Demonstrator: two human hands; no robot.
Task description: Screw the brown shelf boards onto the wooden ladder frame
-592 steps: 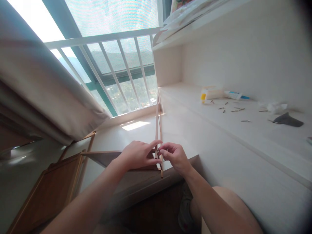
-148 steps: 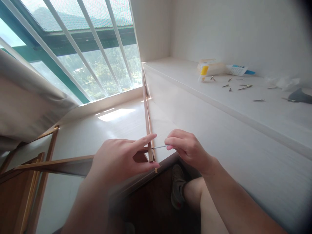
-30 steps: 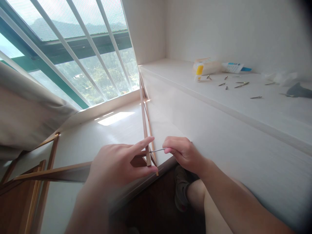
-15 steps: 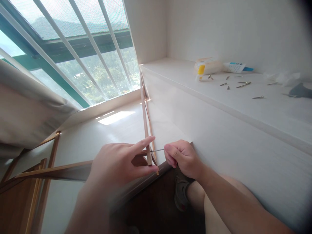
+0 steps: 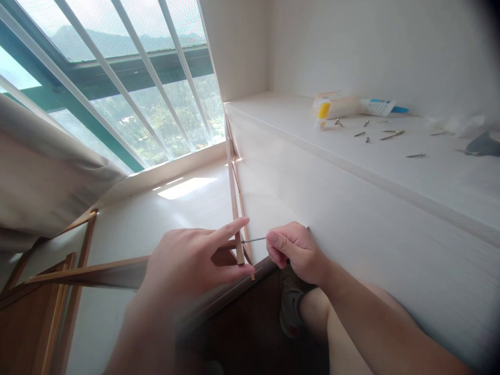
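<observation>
My left hand [image 5: 187, 265] reaches in from the left and clasps the corner of a slim wooden frame [image 5: 239, 250], its forefinger and thumb on either side of the end of an upright bar. In my closed right hand [image 5: 291, 245] is a thin metal rod [image 5: 253, 240], perhaps a hex key. The rod's far tip meets the side of the bar between my left fingertips. Whatever end or handle it has is hidden inside my right fist.
On the white ledge [image 5: 351, 169] at right lie several loose screws [image 5: 392, 135], a white-and-blue tube [image 5: 378, 107] and a small yellow-labelled container [image 5: 323, 111]. A barred window [image 5: 148, 78] and a curtain [image 5: 42, 177] are at left. My shoe [image 5: 289, 302] rests below.
My right hand has shifted very slightly to the right, still around the rod. The left hand stays in place on the frame.
</observation>
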